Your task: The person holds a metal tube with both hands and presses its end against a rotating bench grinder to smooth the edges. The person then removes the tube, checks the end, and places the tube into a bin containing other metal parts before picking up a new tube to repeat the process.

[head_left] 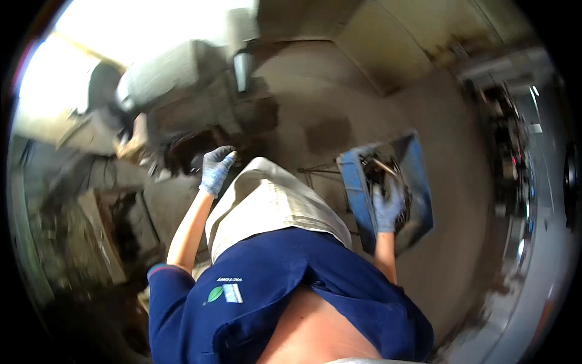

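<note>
My left hand, in a light blue glove with dark fingertips, is held over my left thigh, beside the dark machine parts. Its fingers are curled in against the thumb, and whatever may be between them is hidden. My right hand, gloved the same way, reaches into a blue metal bin on my right. Thumb and fingers are spread over dark metal parts inside it. A lighter rod-like piece lies across them. Blur hides the exact shape of the parts.
A large grey machine stands ahead on the left, with a dark, dirty base below it. Thin metal legs stick out beside the bin. A wooden-edged box is at the far left. Cluttered shelving lines the right side.
</note>
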`<state>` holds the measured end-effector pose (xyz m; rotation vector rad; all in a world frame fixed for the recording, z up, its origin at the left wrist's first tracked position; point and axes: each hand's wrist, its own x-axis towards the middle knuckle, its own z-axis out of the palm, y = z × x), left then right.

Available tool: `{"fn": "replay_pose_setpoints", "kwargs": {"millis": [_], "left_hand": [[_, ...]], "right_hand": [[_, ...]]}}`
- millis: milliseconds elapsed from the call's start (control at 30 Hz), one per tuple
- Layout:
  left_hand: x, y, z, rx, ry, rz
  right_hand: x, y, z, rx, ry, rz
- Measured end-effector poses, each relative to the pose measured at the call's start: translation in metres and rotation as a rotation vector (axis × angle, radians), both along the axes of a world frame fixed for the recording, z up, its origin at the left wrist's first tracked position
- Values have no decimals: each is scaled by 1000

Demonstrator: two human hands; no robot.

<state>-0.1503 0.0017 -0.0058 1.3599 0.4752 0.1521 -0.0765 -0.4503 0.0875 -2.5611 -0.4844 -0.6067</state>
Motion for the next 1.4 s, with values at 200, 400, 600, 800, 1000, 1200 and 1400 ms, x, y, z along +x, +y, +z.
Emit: {"fn": "replay_pose_setpoints", "kwargs": {"millis": [200,400,600,800,1000,1200,1400], "left_hand": [[-78,49,-2,387,230,131],[-175,59,-9,425,387,494],[-364,41,4,553,515,1002],[-520,-16,-37,175,647,1435],[-504,-7,-66,322,1049,1026],[-463,11,-91,168,1399,950],[-487,-3,-106,102,1258,1091]], "right_hand": [[19,-14,-36,87,71,-69],[40,175,-60,358,510,597],[45,225,-88,175,694,836],[67,251,-115,61,919,737],[70,277,-113,99,1021,850],[59,279,-102,71,1068,809],[68,262,-126,149,1095,830]]}}
